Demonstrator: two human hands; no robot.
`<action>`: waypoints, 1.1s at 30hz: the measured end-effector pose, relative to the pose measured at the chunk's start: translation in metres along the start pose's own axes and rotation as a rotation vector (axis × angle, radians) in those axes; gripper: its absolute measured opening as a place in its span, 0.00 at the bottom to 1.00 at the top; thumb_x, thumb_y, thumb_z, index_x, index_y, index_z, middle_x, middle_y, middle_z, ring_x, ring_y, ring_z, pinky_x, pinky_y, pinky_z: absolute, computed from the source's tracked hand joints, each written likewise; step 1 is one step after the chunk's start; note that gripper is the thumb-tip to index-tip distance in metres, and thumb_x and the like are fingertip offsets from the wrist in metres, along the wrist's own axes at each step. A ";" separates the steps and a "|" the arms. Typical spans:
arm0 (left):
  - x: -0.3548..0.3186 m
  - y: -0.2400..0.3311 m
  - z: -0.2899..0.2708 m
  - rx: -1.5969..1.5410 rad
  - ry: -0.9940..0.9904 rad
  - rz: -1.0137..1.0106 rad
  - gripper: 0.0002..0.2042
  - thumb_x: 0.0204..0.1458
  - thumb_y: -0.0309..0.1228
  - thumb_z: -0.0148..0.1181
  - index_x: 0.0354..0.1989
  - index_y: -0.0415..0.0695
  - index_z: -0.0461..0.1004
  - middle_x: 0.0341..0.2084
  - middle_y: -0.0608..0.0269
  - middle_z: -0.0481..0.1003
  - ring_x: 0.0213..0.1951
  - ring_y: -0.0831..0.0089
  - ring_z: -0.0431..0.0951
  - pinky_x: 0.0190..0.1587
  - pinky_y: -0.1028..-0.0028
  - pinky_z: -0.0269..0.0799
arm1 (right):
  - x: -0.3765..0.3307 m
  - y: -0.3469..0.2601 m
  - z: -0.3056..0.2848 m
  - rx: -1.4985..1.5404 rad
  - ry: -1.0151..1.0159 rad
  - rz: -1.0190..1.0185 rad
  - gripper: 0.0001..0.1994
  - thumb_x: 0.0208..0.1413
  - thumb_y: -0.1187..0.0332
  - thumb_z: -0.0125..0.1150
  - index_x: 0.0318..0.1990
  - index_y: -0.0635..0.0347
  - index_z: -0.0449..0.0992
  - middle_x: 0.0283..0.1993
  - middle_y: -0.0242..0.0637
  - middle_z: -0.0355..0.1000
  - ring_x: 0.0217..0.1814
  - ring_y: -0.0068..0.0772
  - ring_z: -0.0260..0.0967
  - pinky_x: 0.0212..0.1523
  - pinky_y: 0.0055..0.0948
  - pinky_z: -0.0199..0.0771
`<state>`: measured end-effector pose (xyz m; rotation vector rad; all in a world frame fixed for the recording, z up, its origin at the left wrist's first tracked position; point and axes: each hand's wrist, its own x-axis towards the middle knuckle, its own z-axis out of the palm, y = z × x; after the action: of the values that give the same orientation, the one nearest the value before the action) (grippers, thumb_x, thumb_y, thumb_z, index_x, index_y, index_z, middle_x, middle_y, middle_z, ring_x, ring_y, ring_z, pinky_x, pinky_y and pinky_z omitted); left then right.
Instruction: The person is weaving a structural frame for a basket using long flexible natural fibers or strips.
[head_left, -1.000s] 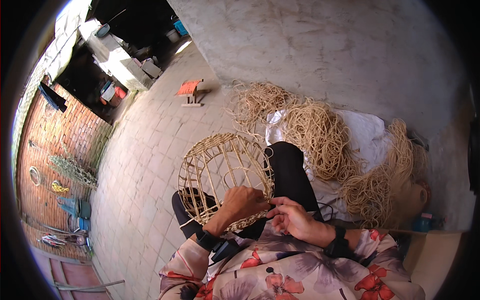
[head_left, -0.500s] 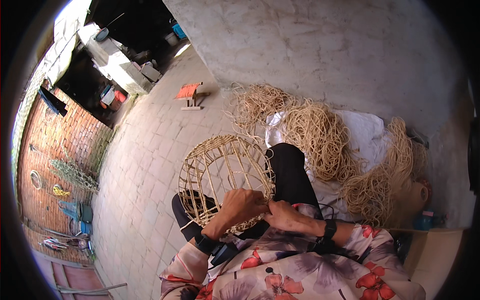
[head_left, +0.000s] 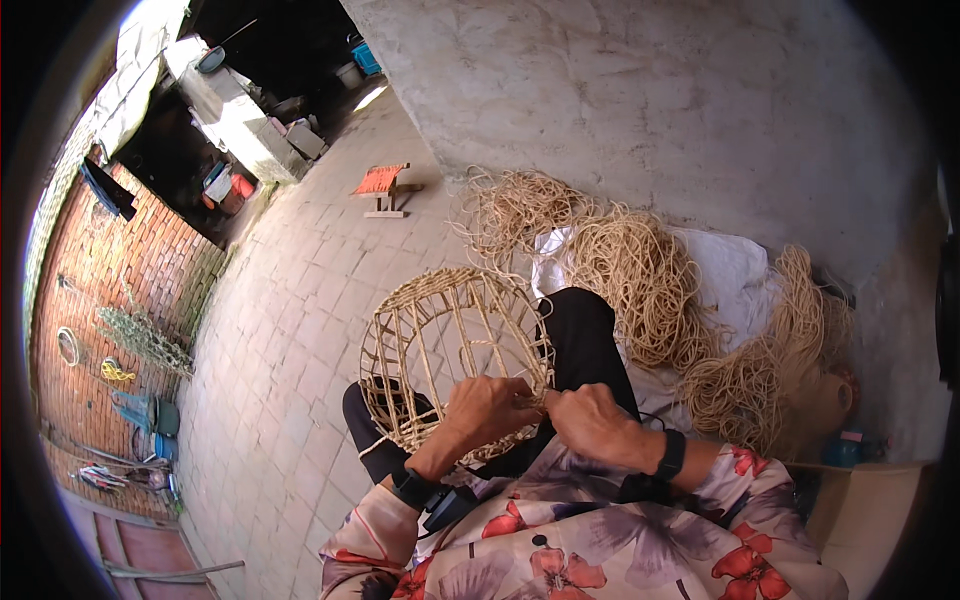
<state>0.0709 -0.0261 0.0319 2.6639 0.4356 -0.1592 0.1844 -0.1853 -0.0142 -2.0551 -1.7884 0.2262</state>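
Note:
An open-work basket (head_left: 425,287) of straw-coloured twisted cord rests across my lap, tilted, its thick wound edge at the far side. My left hand (head_left: 488,412) lies over its near right part, fingers closed on the edge. Right beside it, my right hand (head_left: 592,420) is closed in a pinch at the same edge. The fingertips of both nearly meet there; what the right one pinches is too small to make out. Part of the basket's near side is hidden behind my left hand and wrist.
Heaps of loose straw-coloured cord (head_left: 635,285) lie to the right on white sheeting (head_left: 725,270), along a grey wall (head_left: 640,100). A low stool (head_left: 380,180) with an orange seat stands ahead on the paved floor (head_left: 290,300). At the lower right is a cardboard box (head_left: 870,520).
My right hand has moved slightly up and right, its wrist lifting a little. The left hand has shifted slightly and keeps its grip. The basket stays nearly in place.

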 end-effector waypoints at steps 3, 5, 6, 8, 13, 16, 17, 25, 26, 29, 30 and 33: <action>0.001 -0.002 0.004 -0.017 0.014 0.025 0.17 0.44 0.48 0.65 0.34 0.48 0.81 0.22 0.54 0.79 0.27 0.54 0.80 0.31 0.60 0.75 | -0.002 0.025 -0.037 -0.142 0.071 0.113 0.12 0.52 0.56 0.60 0.28 0.54 0.76 0.19 0.43 0.73 0.22 0.46 0.75 0.23 0.41 0.74; -0.004 0.003 0.001 -0.004 0.026 0.007 0.15 0.45 0.46 0.64 0.33 0.48 0.80 0.21 0.55 0.78 0.26 0.53 0.79 0.31 0.59 0.74 | -0.008 0.065 -0.070 -0.139 0.217 0.134 0.14 0.57 0.53 0.58 0.27 0.50 0.77 0.17 0.43 0.71 0.21 0.44 0.73 0.25 0.43 0.72; -0.003 0.006 0.000 0.011 0.038 0.006 0.14 0.45 0.45 0.63 0.31 0.47 0.79 0.21 0.55 0.78 0.26 0.53 0.79 0.30 0.58 0.74 | -0.014 0.079 -0.073 -0.157 0.122 0.175 0.13 0.57 0.54 0.57 0.30 0.51 0.78 0.19 0.40 0.73 0.22 0.42 0.73 0.23 0.41 0.71; -0.007 0.005 0.006 -0.003 0.096 0.055 0.13 0.46 0.43 0.63 0.31 0.47 0.78 0.21 0.55 0.77 0.26 0.52 0.79 0.29 0.57 0.73 | -0.020 0.100 -0.058 -0.182 0.027 0.214 0.12 0.58 0.55 0.57 0.33 0.51 0.79 0.21 0.37 0.74 0.22 0.41 0.74 0.22 0.38 0.70; -0.012 0.004 0.014 -0.079 0.235 0.152 0.10 0.46 0.39 0.62 0.31 0.46 0.77 0.23 0.54 0.77 0.25 0.51 0.78 0.26 0.56 0.71 | 0.009 0.103 -0.046 0.848 0.361 0.242 0.08 0.56 0.66 0.62 0.40 0.57 0.79 0.19 0.37 0.72 0.20 0.27 0.72 0.20 0.28 0.67; -0.016 0.002 0.016 -0.045 0.260 0.125 0.10 0.47 0.38 0.62 0.33 0.47 0.76 0.25 0.54 0.77 0.25 0.50 0.77 0.26 0.56 0.71 | 0.020 0.068 -0.047 0.440 0.295 -0.094 0.07 0.53 0.68 0.62 0.39 0.57 0.77 0.19 0.43 0.71 0.21 0.38 0.72 0.21 0.36 0.68; -0.019 0.001 0.017 -0.055 0.285 0.120 0.10 0.47 0.38 0.62 0.34 0.47 0.76 0.24 0.53 0.76 0.25 0.50 0.77 0.25 0.56 0.71 | 0.023 0.060 -0.041 0.275 0.219 -0.211 0.07 0.53 0.66 0.62 0.37 0.56 0.76 0.18 0.45 0.70 0.22 0.45 0.73 0.23 0.40 0.69; -0.024 -0.002 0.015 0.022 0.297 0.164 0.13 0.48 0.35 0.63 0.42 0.50 0.76 0.25 0.56 0.76 0.25 0.53 0.77 0.25 0.59 0.72 | 0.019 0.044 -0.021 0.040 -0.020 -0.079 0.11 0.55 0.64 0.61 0.30 0.59 0.66 0.16 0.42 0.69 0.21 0.49 0.71 0.23 0.44 0.69; -0.024 -0.003 0.016 0.011 0.275 0.168 0.13 0.48 0.35 0.63 0.43 0.50 0.76 0.26 0.57 0.76 0.26 0.54 0.78 0.26 0.60 0.72 | 0.016 0.052 -0.021 -0.011 0.039 -0.018 0.11 0.56 0.64 0.58 0.30 0.59 0.65 0.17 0.43 0.70 0.21 0.50 0.71 0.23 0.44 0.69; -0.027 -0.005 0.019 0.006 0.320 0.209 0.15 0.46 0.34 0.64 0.44 0.50 0.75 0.27 0.57 0.77 0.28 0.55 0.78 0.27 0.61 0.73 | 0.004 0.113 -0.015 -0.275 0.189 0.190 0.08 0.58 0.66 0.54 0.32 0.60 0.69 0.17 0.44 0.71 0.21 0.50 0.73 0.24 0.47 0.71; -0.028 -0.006 0.021 0.032 0.323 0.216 0.17 0.45 0.34 0.64 0.45 0.50 0.75 0.27 0.58 0.77 0.28 0.56 0.79 0.28 0.62 0.74 | -0.003 0.141 -0.019 -0.315 0.246 0.292 0.08 0.57 0.66 0.54 0.33 0.61 0.69 0.17 0.45 0.71 0.21 0.51 0.73 0.24 0.48 0.71; -0.026 -0.006 0.022 0.015 0.393 0.282 0.16 0.45 0.33 0.64 0.45 0.49 0.75 0.27 0.57 0.77 0.28 0.56 0.79 0.28 0.62 0.74 | -0.012 0.178 -0.034 -0.392 0.320 0.484 0.07 0.55 0.67 0.54 0.34 0.62 0.70 0.20 0.46 0.71 0.25 0.52 0.74 0.27 0.48 0.72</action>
<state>0.0439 -0.0377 0.0145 2.7347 0.1698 0.4533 0.3571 -0.2210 -0.0565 -2.6000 -1.1948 -0.3318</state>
